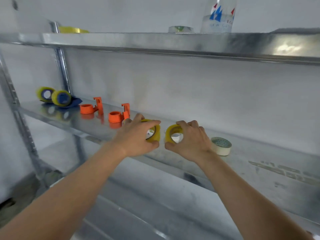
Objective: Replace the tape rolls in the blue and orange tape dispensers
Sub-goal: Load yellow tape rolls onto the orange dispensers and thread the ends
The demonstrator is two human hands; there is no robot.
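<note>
My left hand (138, 135) grips a yellow tape roll (154, 133) just above the middle metal shelf (259, 163). Beside it, my right hand (190, 141) grips a second yellow tape roll (173, 134). The two rolls are a small gap apart. Two orange tape dispensers stand empty to the left: one (92, 107) further back, one (119, 115) close to my left hand. Two blue tape dispensers (61, 98) with yellow rolls on them lie at the shelf's far left.
A white tape roll (221, 146) lies flat on the shelf right of my right hand. The upper shelf (155, 42) carries a yellow roll (72, 29), a clear roll (180, 29) and a plastic bottle (218, 16). A lower shelf (155, 205) runs beneath my arms.
</note>
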